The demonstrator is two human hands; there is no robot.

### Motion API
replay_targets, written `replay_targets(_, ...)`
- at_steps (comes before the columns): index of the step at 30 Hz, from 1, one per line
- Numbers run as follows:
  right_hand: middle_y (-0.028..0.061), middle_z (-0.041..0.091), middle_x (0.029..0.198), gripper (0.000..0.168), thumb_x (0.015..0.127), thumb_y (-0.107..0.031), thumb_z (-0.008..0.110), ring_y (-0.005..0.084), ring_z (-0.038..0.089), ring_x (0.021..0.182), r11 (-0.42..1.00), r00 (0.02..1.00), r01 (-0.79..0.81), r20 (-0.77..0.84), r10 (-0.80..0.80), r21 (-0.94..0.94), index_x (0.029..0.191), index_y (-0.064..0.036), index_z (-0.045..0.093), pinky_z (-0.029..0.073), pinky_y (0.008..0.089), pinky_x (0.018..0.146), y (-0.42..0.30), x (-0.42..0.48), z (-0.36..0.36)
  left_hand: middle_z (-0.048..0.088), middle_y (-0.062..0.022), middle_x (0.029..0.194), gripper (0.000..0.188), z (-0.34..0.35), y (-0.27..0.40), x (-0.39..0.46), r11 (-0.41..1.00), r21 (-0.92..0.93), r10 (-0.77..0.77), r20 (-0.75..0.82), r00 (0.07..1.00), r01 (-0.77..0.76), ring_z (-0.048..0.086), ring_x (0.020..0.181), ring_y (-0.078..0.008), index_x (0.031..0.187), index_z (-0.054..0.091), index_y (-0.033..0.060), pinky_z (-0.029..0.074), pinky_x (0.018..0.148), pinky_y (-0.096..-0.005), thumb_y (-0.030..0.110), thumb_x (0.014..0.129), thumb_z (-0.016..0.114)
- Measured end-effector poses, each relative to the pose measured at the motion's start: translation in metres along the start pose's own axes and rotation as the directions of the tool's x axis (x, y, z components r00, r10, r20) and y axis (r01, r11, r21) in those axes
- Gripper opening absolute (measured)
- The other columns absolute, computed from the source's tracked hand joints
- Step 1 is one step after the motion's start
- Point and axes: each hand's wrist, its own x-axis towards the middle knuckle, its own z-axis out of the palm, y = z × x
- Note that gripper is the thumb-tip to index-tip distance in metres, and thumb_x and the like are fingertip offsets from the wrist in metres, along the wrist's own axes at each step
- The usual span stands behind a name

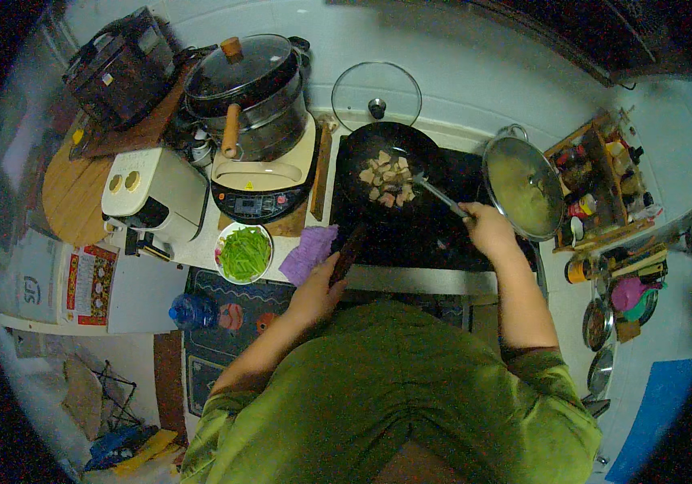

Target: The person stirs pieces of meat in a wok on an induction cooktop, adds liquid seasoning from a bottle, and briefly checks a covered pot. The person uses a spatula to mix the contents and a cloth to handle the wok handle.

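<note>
A black frying pan [424, 140] with small pieces of meat [386, 178] in it sits on the black cooktop [406, 245]. My left hand [320, 287] grips the pan's dark handle [351, 251] near the counter's front edge, beside a crumpled purple cloth [308, 255]. In my right hand [491, 227] is the grey handle of a metal spatula [443, 196], whose end rests among the meat pieces. A glass lid [376, 97] leans upright against the wall behind the pan. Left of the cloth stands a patterned bowl of cut green vegetables [244, 254].
At the right, a lidded pan [522, 187] stands close to my right hand, beside a wooden rack [603, 169] of bottles and jars. A lidded steamer pot [261, 121] sits on a cream electric cooker [261, 175] at the left, next to a cream appliance [158, 193].
</note>
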Motion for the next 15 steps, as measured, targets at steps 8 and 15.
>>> replay_targets(8,0.0161,0.066,0.098,0.030,0.084,-0.014,0.057,0.0354,0.062,0.091,0.996,0.995,-0.010,0.102,0.019,-0.094,0.113,-0.019,0.065,0.050,0.0456,0.078,0.000,-0.017,-0.004,0.048,-0.0264,0.129,0.061,-0.004,0.011,-0.005,0.997,0.013,-0.076,-0.002,0.997,0.076,0.048,0.119,-0.0403,0.139,0.034,0.0024,0.040,0.100,-0.0412,0.015,0.087,0.060)
replay_targets(15,0.0195,0.065,0.102,0.029,0.086,-0.012,0.058,0.0373,0.061,0.095,0.998,0.998,-0.064,0.015,0.064,-0.005,0.115,-0.013,0.064,0.049,0.0429,0.081,0.011,-0.019,-0.013,0.048,-0.0257,0.129,0.060,-0.003,0.009,-0.004,0.999,0.020,-0.041,-0.023,0.999,0.042,0.048,0.119,-0.0396,0.140,0.035,0.0036,0.040,0.100,-0.0411,0.017,0.087,0.061)
